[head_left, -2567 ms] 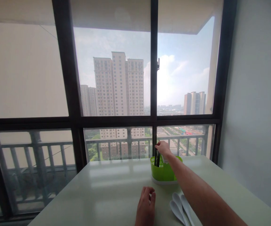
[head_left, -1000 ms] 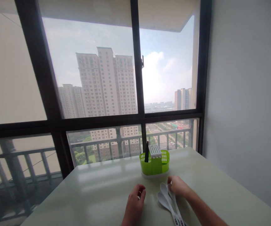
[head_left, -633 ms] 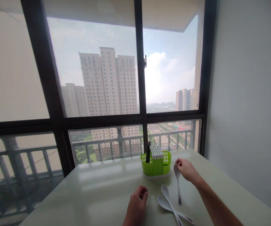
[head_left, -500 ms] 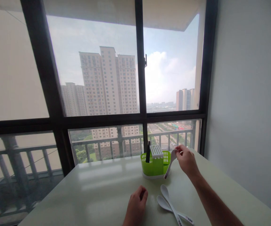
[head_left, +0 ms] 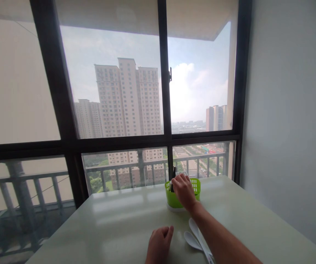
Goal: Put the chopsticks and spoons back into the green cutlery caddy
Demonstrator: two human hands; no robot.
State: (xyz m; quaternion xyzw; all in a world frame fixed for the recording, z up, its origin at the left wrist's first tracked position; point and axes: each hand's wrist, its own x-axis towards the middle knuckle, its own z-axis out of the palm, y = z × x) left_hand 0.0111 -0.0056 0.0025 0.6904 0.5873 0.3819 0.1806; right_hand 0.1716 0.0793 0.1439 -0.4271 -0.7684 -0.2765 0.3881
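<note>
My right hand [head_left: 184, 191] reaches over the left part of a green utensil basket [head_left: 171, 201] with a white base, fingers closed. A small white bit of a spoon [head_left: 170, 185] shows beside the fingertips at the basket's left compartment; my hand covers the rest. Black chopsticks [head_left: 174, 171] stand upright in that same compartment. My left hand [head_left: 160, 242] rests on the table with its fingers curled in and nothing visible in them. To its right lie two crossed white spoons, a lower spoon [head_left: 192, 241] and an upper spoon [head_left: 194, 226], partly hidden by my right forearm.
The pale, glossy table [head_left: 114, 227] reaches to a dark-framed window [head_left: 125, 141] behind the basket. A plain wall [head_left: 287, 110] runs along the right side. Outside are a railing and tall buildings.
My right hand has moved left with the spoon, from the basket's right side to above its left compartment. My left hand has barely moved. The forearm now covers part of the crossed spoons.
</note>
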